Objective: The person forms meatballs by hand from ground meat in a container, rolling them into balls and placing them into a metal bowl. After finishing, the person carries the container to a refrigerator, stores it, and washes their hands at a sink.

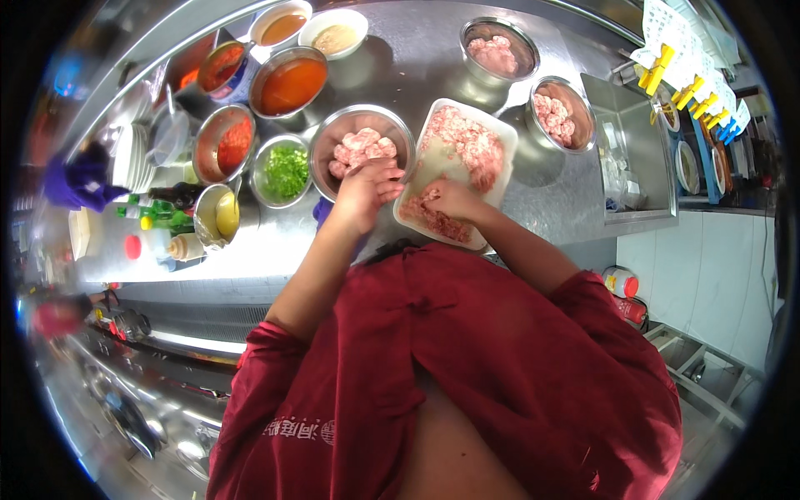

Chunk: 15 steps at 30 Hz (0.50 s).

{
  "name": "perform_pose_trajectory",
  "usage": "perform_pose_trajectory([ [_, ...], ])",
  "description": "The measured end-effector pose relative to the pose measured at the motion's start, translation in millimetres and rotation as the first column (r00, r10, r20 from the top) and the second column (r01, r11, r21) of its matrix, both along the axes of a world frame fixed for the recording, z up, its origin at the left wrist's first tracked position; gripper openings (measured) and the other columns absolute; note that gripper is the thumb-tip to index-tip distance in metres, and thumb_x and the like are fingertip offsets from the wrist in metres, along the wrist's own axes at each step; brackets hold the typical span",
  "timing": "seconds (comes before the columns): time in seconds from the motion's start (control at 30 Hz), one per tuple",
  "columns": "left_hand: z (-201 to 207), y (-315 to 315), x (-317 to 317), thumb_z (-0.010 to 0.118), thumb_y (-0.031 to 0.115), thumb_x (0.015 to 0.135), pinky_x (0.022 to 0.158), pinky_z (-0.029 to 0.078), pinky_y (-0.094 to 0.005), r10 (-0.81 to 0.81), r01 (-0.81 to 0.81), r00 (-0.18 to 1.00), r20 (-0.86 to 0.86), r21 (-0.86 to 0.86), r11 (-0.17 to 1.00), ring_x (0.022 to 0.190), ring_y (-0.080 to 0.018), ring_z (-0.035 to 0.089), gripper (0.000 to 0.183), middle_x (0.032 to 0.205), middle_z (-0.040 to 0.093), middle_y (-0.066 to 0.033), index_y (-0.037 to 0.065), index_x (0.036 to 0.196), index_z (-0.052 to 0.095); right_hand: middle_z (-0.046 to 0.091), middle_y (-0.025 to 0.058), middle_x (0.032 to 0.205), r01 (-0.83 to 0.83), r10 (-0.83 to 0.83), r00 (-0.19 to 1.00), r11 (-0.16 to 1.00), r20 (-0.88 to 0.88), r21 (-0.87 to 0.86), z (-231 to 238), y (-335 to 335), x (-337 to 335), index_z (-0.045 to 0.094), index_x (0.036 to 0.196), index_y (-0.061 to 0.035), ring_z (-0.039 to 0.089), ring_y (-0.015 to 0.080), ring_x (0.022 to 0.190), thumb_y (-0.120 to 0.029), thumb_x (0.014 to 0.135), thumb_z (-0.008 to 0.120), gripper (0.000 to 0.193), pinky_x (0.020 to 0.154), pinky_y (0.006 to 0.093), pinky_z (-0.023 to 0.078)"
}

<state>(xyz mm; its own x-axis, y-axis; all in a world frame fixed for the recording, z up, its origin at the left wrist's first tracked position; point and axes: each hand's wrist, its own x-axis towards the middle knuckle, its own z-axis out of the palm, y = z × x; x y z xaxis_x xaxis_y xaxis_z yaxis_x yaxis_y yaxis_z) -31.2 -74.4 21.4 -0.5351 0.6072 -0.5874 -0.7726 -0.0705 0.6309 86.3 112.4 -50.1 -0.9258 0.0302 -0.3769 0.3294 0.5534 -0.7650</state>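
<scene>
Raw minced meat fills a white rectangular tray: a paler heap of minced meat at the far side and a darker, reddish patch nearer me. My right hand reaches into the near part, its fingers curled into the darker mince. Left of the tray stands a steel bowl with several pale pink meatballs. My left hand is over that bowl's near right edge, palm side partly hidden, fingers stretched toward the tray. I see nothing held in it.
Two steel bowls, a farther one and a nearer one, hold more meatballs at right. Chopped greens, red sauce and orange liquid stand in bowls at left. Bottles are nearby; a steel sink adjoins the counter.
</scene>
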Motion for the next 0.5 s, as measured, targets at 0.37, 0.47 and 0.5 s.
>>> perform_pose_trajectory([
  [0.37,-30.1,54.9,20.8,0.049,0.044,0.093,0.069,0.047,-0.0293,-0.403,0.369,0.905,-0.138,-0.220,0.903,0.082,-0.0145,0.056,0.052,0.109,0.058,-0.0029,0.006,0.128,0.046,0.061,0.0143,0.099,0.242,-0.274,0.922,0.959,-0.273,-0.147,96.0,-0.4,19.2,0.051,0.113,-0.0064,0.062,0.0260,0.091,-0.015,0.078,0.068,0.040,0.077,0.0341,0.049],
  [0.47,3.9,59.9,37.3,0.045,0.040,0.095,0.064,0.048,-0.0307,-0.319,0.320,0.947,0.030,-0.032,0.947,0.074,-0.0152,0.056,0.046,0.105,0.058,-0.0016,0.008,0.128,0.043,0.061,0.0131,0.098,0.352,-0.382,0.803,0.923,-0.457,-0.154,92.5,0.5,23.3,0.051,0.112,-0.0079,0.062,0.0248,0.089,-0.012,0.077,0.067,0.039,0.077,0.0339,0.049],
  [0.5,3.9,59.7,35.4,0.046,0.034,0.096,0.063,0.049,-0.0325,-0.323,0.326,0.945,0.061,-0.047,0.944,0.073,-0.0161,0.056,0.037,0.102,0.057,-0.0018,0.009,0.124,0.044,0.062,0.0130,0.098,0.388,-0.418,0.777,0.907,-0.471,-0.164,90.0,-1.4,23.5,0.051,0.111,-0.0079,0.062,0.0249,0.089,-0.012,0.077,0.067,0.038,0.077,0.0340,0.049],
])
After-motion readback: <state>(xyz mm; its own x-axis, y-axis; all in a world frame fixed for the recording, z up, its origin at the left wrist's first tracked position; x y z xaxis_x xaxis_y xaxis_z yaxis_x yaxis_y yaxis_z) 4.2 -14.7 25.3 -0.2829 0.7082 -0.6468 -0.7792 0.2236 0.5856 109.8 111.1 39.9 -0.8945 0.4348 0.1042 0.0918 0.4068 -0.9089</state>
